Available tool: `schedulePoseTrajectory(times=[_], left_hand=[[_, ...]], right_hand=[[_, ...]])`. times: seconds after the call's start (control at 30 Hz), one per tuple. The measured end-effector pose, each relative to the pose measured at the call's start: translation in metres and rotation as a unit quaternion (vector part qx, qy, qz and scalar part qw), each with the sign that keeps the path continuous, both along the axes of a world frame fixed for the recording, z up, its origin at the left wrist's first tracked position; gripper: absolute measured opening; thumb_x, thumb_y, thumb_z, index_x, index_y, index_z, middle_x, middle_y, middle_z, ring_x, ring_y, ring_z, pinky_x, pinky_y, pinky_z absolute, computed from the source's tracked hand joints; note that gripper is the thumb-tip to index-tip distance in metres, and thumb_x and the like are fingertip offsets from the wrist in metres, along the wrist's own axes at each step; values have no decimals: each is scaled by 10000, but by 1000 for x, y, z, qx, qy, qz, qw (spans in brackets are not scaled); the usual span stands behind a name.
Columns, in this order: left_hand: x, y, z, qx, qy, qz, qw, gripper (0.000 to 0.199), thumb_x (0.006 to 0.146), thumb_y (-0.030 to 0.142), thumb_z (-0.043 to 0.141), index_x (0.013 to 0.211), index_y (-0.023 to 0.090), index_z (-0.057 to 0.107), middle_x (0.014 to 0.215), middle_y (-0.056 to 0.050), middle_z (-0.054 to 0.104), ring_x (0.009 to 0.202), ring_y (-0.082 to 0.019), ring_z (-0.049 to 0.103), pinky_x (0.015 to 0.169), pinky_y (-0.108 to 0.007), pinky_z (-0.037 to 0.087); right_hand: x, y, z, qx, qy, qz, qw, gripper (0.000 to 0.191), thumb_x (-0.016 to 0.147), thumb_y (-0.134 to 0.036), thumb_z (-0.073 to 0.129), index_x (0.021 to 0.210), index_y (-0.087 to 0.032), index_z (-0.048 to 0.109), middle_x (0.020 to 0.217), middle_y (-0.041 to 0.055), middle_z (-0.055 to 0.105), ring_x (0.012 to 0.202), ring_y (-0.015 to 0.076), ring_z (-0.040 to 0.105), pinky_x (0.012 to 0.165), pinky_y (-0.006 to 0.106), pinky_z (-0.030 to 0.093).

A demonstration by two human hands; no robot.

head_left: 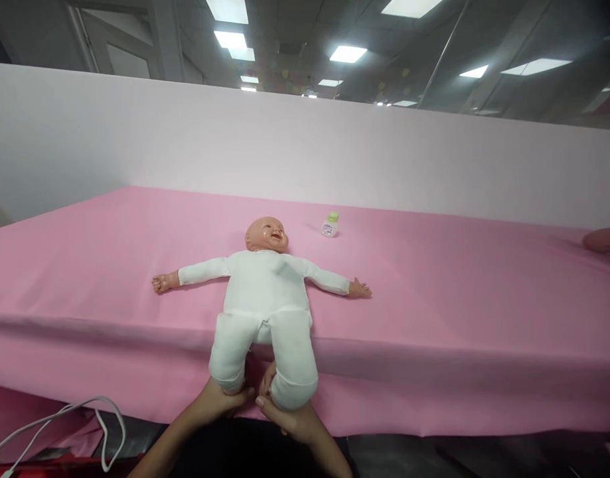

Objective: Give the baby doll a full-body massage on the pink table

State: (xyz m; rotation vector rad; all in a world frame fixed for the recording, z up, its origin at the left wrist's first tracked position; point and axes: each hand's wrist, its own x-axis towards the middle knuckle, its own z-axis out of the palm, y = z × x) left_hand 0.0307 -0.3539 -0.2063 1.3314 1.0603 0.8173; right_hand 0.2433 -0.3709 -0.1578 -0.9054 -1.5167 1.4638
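Note:
A baby doll [267,285] with a white cloth body lies on its back on the pink sheet, arms spread wide, head away from me. Its legs hang bent over the near edge. My left hand [224,401] is closed around the lower end of the doll's leg on the left, the foot hidden. Around the lower end of the other leg, my right hand [287,413] is closed in the same way, thumb toward the middle. Both thumbs almost meet between the legs. Beyond the doll's shoulder stands a small clear bottle [329,227] with a green cap.
The pink sheet [434,285] covers a wide table and drapes over its front edge. A low white partition [305,146] runs along the back. White cables [103,401] loop at the lower left. Part of another doll-like object [603,240] shows at the far right.

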Motion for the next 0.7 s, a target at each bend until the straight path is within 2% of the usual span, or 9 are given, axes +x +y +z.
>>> schedulePoseTrajectory(times=[0.07,0.13,0.2,0.27,0.3,0.43,0.6,0.7], left_hand=[[-1,0,2,-3,11,0,1000,725,745,776,759,1060,148,585,732,5,547,565,-103,450,489,-243,385],[0,-1,9,8,27,2,1000,712,756,738,773,1108,141,612,800,-37,618,652,-151,549,568,-281,492],[1,-4,19,51,41,21,998,686,760,686,792,1145,141,635,941,-96,688,855,-235,647,767,-369,591],[5,-8,29,103,52,33,993,614,787,626,785,1149,147,653,1064,-124,711,1017,-281,654,935,-416,585],[7,-10,34,118,57,29,991,558,804,604,773,1110,149,665,1051,-119,713,1013,-278,653,943,-408,585],[14,-16,51,116,57,-15,992,425,834,556,753,925,151,665,869,-69,678,842,-227,634,802,-340,592],[17,-19,61,106,26,-38,993,408,879,556,713,950,157,663,871,-76,677,842,-212,626,818,-349,584],[20,-21,62,111,20,-47,992,424,872,572,718,974,164,663,904,-76,700,863,-205,643,850,-347,585]], right_hand=[[-2,-2,1,-8,-4,-5,1000,415,841,-595,735,823,-220,559,745,-19,553,568,88,397,427,199,270],[-5,-1,-2,-19,-11,-8,1000,446,850,-633,714,815,-221,548,684,-42,515,502,69,346,394,191,244],[-6,2,-7,-31,-16,-10,999,493,839,-667,718,782,-220,518,607,-60,471,450,58,319,368,190,222],[-6,5,-11,-42,-18,-6,999,541,809,-698,737,747,-224,484,530,-77,413,405,56,313,351,197,202],[-6,6,-12,-47,-18,-1,999,557,790,-712,749,745,-226,480,515,-83,397,387,54,312,345,202,193],[-6,6,-18,-53,-2,11,999,586,727,-741,785,809,-224,521,588,-80,450,378,40,303,338,209,204],[-10,5,-29,-51,32,-64,996,558,717,-680,837,797,-231,517,585,-69,446,478,78,376,416,226,298],[-11,4,-36,-55,42,-96,993,593,699,-724,827,780,-228,511,593,-54,461,507,91,392,433,236,314]])
